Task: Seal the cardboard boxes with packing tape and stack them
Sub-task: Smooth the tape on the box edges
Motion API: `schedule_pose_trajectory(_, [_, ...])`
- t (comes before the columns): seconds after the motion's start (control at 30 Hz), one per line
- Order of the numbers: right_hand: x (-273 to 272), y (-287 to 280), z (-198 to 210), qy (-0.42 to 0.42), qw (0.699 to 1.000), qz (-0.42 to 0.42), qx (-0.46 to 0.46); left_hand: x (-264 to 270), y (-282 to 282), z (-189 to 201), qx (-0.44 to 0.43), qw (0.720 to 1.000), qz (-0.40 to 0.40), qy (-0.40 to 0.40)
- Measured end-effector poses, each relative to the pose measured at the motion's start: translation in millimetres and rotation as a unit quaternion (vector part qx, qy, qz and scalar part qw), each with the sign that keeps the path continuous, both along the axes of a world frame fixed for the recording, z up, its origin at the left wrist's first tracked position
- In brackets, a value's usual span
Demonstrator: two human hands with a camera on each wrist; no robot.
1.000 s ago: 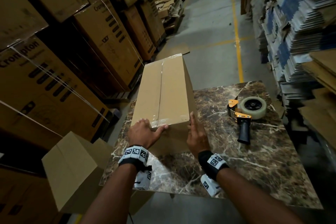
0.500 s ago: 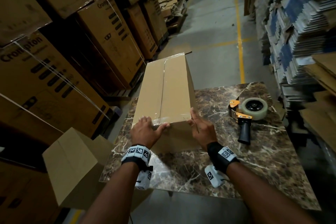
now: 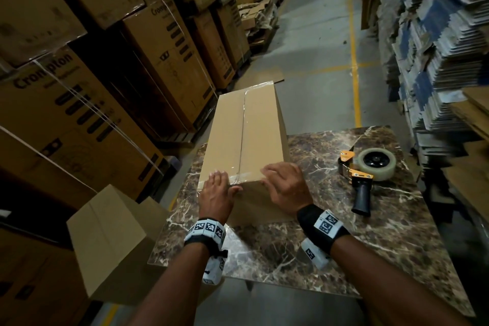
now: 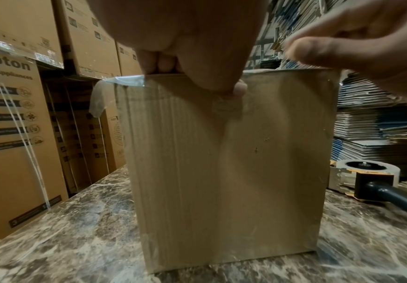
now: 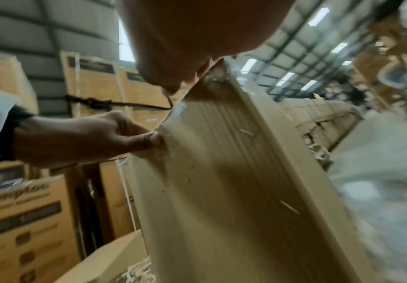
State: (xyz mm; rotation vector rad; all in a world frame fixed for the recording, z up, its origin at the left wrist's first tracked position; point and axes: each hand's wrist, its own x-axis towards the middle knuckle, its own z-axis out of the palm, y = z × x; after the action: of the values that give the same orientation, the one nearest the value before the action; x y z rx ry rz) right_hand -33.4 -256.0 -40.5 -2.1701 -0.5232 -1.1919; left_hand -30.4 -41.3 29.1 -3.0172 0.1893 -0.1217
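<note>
On the marble table (image 3: 397, 241), the taped box (image 3: 246, 135) runs lengthwise away from you, its near end under both hands: your left hand (image 3: 217, 193) presses flat, thumb on the front face; your right hand (image 3: 287, 188) rests with fingers loosely spread. The tape dispenser (image 3: 367, 174) lies well right, and another box (image 3: 111, 241) sits down to your left.

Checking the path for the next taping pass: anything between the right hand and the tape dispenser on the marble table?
Nothing visible. The right hand rests on the near edge of the cardboard box; the tape dispenser lies on its side to the right on the marble table, with only bare tabletop between them.
</note>
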Motion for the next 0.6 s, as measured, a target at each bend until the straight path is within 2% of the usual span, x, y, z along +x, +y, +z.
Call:
schedule_pose_trajectory(0.1, [9.5,18.6,10.4,0.005,0.995,0.068,-0.067,-0.5,3.2,-1.5,-0.002,1.0,-0.005,0.008])
schedule_pose_trajectory(0.27, [21.1,16.5,20.3,0.018,0.987,0.095,-0.128,1.2,9.3,-5.0,-0.032,0.999,-0.014,-0.003])
schedule_pose_trajectory(0.5, [9.5,-61.3,11.9,0.022,0.989,0.095,-0.114,2.2,14.0,-7.0,-0.057,0.998,-0.02,-0.013])
schedule_pose_trajectory(0.6, [7.8,-76.5,3.0,0.024,0.989,0.111,-0.094,-0.4,14.5,-9.5,-0.061,0.998,-0.022,-0.026])
